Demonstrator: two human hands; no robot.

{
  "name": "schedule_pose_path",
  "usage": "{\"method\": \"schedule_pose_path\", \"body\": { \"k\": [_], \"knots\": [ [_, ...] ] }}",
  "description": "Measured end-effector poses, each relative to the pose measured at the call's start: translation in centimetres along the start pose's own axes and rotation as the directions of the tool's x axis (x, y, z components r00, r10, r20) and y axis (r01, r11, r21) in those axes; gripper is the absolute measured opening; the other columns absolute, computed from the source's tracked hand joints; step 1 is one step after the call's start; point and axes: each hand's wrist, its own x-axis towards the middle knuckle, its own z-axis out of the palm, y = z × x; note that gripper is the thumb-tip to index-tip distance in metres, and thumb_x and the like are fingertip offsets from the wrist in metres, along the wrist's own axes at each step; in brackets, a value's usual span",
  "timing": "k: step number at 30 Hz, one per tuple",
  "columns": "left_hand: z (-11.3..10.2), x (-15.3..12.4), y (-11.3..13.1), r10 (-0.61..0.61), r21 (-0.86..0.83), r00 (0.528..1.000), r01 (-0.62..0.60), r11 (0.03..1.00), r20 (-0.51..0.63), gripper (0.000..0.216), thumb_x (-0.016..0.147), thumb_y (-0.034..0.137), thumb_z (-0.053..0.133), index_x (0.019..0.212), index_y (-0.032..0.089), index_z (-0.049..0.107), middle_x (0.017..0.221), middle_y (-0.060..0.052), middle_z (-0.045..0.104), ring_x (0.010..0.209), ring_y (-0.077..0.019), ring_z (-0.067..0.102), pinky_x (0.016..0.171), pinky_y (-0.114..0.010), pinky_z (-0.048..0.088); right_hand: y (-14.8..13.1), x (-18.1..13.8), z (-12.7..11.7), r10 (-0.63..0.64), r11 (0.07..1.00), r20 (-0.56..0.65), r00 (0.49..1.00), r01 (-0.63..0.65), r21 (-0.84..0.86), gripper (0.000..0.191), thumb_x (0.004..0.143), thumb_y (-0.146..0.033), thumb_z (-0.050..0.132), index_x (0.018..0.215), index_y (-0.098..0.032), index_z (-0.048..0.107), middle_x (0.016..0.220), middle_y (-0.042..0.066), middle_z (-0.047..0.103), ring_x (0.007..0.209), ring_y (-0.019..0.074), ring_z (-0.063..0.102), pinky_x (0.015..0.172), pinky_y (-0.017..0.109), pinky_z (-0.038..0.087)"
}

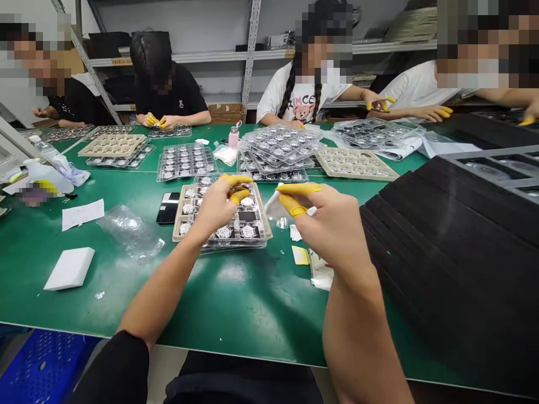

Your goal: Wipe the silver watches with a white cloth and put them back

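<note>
My left hand point(219, 203) is over a tray of round metallic parts point(224, 231), with yellow covers on its fingertips. Thumb and forefinger pinch a small dark piece point(240, 191), mostly hidden by the fingers. One pocket in the right part of the tray shows dark, without a round part. The tray lies on a beige tray point(177, 224). To the right, my right hand point(326, 221), also in yellow finger covers, is closed in a pinch. A white cloth point(274, 203) hangs at its fingertips, partly hidden behind the hand.
A phone point(167, 208), a clear plastic bag point(132, 231) and a white foam block point(69, 269) lie left. Stacked clear trays point(280, 143) stand behind. Black sheets point(455, 264) cover the right side. Several people sit across the green table point(202, 314).
</note>
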Motion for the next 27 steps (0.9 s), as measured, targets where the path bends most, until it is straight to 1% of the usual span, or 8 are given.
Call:
{"method": "schedule_pose_path", "body": {
  "k": [2, 5, 10, 14, 18, 20, 23, 27],
  "knots": [
    [-0.8, -1.3, 0.5, -0.137, -0.304, 0.99, 0.119, 0.945, -0.04, 0.021, 0.094, 0.028, 0.067, 0.113, 0.019, 0.071, 0.107, -0.007, 0.072, 0.088, -0.0162, 0.069, 0.084, -0.032, 0.058, 0.4, 1.0, 0.3, 0.106, 0.994, 0.113, 0.988, -0.106, -0.005, 0.023, 0.085, -0.019, 0.064, 0.101, -0.022, 0.081, 0.097, 0.008, 0.079, 0.085, 0.0231, 0.072, 0.073, 0.035, 0.056],
    [-1.2, -2.2, 0.8, -0.283, -0.525, 0.958, 0.269, 0.808, 0.056, 0.035, 0.083, 0.043, 0.081, 0.103, 0.017, 0.072, 0.098, -0.005, 0.072, 0.082, -0.015, 0.067, 0.072, -0.028, 0.059, 0.5, 1.5, 1.3, 0.21, 0.977, 0.181, 0.961, -0.201, -0.066, 0.024, 0.083, -0.017, 0.065, 0.1, -0.02, 0.082, 0.094, 0.008, 0.08, 0.082, 0.0236, 0.073, 0.074, 0.035, 0.057],
    [-1.0, -2.3, 0.4, -0.388, -0.613, 0.915, 0.369, 0.699, 0.108, 0.05, 0.07, 0.053, 0.09, 0.099, 0.016, 0.074, 0.09, -0.004, 0.073, 0.075, -0.0132, 0.067, 0.065, -0.025, 0.06, -1.0, 1.3, 1.9, 0.229, 0.972, 0.199, 0.953, -0.234, 0.004, 0.028, 0.082, -0.017, 0.064, 0.102, -0.021, 0.083, 0.1, 0.006, 0.082, 0.09, 0.0237, 0.076, 0.08, 0.035, 0.061],
    [-0.5, -2.5, 0.1, -0.309, -0.609, 0.948, 0.291, 0.738, 0.077, 0.045, 0.073, 0.048, 0.089, 0.1, 0.016, 0.075, 0.093, -0.006, 0.077, 0.075, -0.0139, 0.071, 0.074, -0.03, 0.063, -1.2, 0.9, 2.0, 0.166, 0.963, 0.087, 0.982, -0.181, 0.2, 0.025, 0.083, -0.021, 0.068, 0.103, -0.023, 0.083, 0.101, 0.005, 0.082, 0.089, 0.0214, 0.077, 0.083, 0.035, 0.062],
    [0.2, -3.1, 0.1, -0.17, -0.532, 0.985, 0.161, 0.831, 0.033, 0.029, 0.081, 0.031, 0.081, 0.107, 0.017, 0.079, 0.106, -0.009, 0.081, 0.093, -0.0197, 0.077, 0.088, -0.034, 0.065, -0.3, 0.4, 3.4, 0.121, 0.859, 0.083, 0.989, -0.147, 0.49, 0.023, 0.082, -0.031, 0.078, 0.105, -0.024, 0.082, 0.102, 0.003, 0.082, 0.085, 0.0195, 0.078, 0.075, 0.032, 0.064],
    [0.4, -3.5, 0.3, -0.109, -0.443, 0.994, 0.102, 0.891, 0.009, 0.027, 0.086, 0.024, 0.075, 0.112, 0.019, 0.079, 0.112, -0.008, 0.082, 0.101, -0.0214, 0.078, 0.093, -0.036, 0.064, 0.2, 0.2, 4.2, 0.069, 0.845, 0.056, 0.996, -0.088, 0.528, 0.022, 0.084, -0.03, 0.079, 0.106, -0.025, 0.082, 0.102, 0.002, 0.082, 0.085, 0.0186, 0.077, 0.074, 0.031, 0.064],
    [0.2, -4.0, 0.7, -0.004, -0.206, 1.0, -0.001, 0.979, -0.028, 0.032, 0.089, 0.018, 0.069, 0.12, 0.022, 0.079, 0.111, -0.005, 0.082, 0.096, -0.0204, 0.078, 0.09, -0.034, 0.064, 0.8, 0.2, 5.1, -0.138, 0.908, -0.11, 0.984, 0.17, 0.383, 0.02, 0.088, -0.021, 0.074, 0.105, -0.025, 0.082, 0.089, 0.001, 0.08, 0.075, 0.0149, 0.073, 0.067, 0.027, 0.059],
    [-0.3, -4.4, 1.0, 0.148, 0.202, 0.987, -0.132, 0.971, -0.069, 0.029, 0.091, 0.023, 0.071, 0.118, 0.023, 0.08, 0.096, -0.005, 0.083, 0.082, -0.0193, 0.076, 0.078, -0.03, 0.061, 1.3, 0.2, 5.4, -0.425, 0.89, -0.214, 0.879, 0.449, 0.075, 0.025, 0.088, -0.01, 0.065, 0.095, -0.025, 0.083, 0.061, -0.001, 0.064, 0.054, 0.0109, 0.054, 0.051, 0.025, 0.04]
  ]
}}
